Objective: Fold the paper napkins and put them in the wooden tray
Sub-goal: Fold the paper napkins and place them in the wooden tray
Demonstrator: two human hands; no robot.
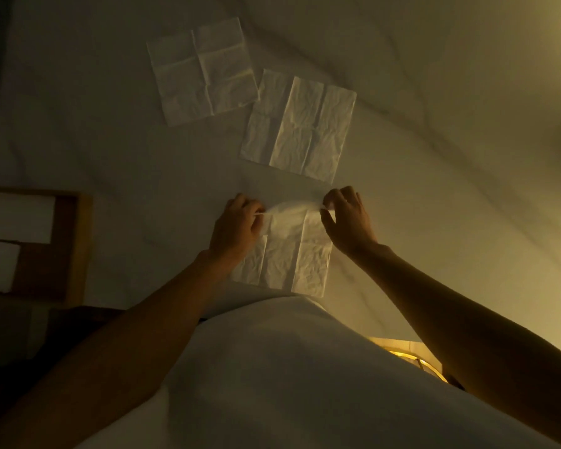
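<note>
Left hand (237,226) and right hand (347,218) each pinch a far corner of the near paper napkin (285,257), lifting that edge off the white sheet (434,157). Two unfolded napkins (300,128) lie beyond. Wooden tray (78,247) at left holds two folded napkins (20,218).

Location: a dimly lit domestic room, most likely a bedroom. Indicators: the work surface is a bed covered by a pale, creased bedsheet (418,131); warm yellow light enters from the right side; a wooden tray (81,247) rests on the sheet at the left edge.
</note>
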